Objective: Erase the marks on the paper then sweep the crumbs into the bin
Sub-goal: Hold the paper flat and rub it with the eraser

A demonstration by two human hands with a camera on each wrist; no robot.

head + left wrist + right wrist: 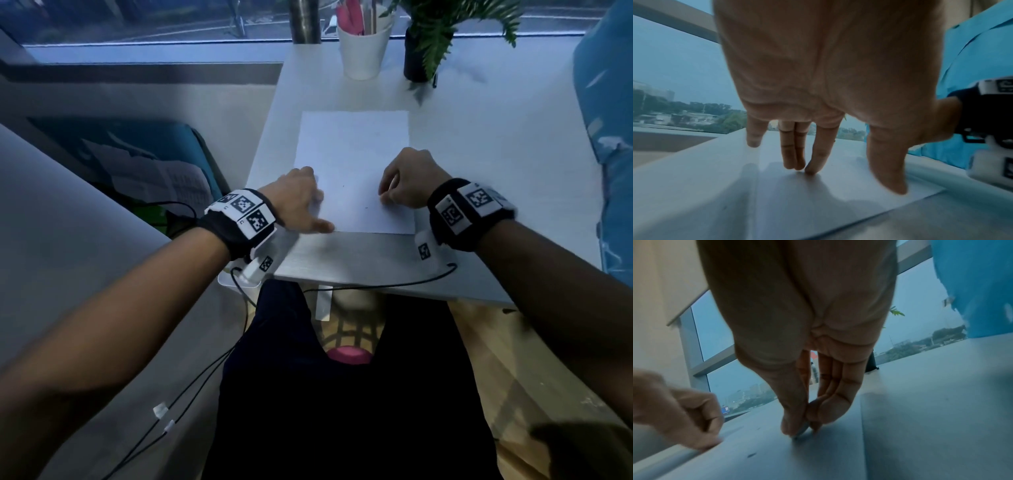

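Note:
A white sheet of paper [352,164] lies on the white table [496,178] with a few tiny dark crumbs [366,207] near its front edge. My left hand [301,198] lies at the paper's left front corner, straight fingertips [809,170] pressing the paper [818,203]. My right hand [406,180] rests on the right side of the sheet, thumb and fingers pinching a small eraser [802,430] whose tip touches the paper [777,459]. A dark crumb [751,455] lies nearby. No bin shows clearly.
At the table's far end stand a white cup of pens [363,48], a potted plant [431,37] and a metal cylinder [305,20]. A blue cloth-covered shape [609,137] borders the right edge. Cables hang over the front edge [376,284].

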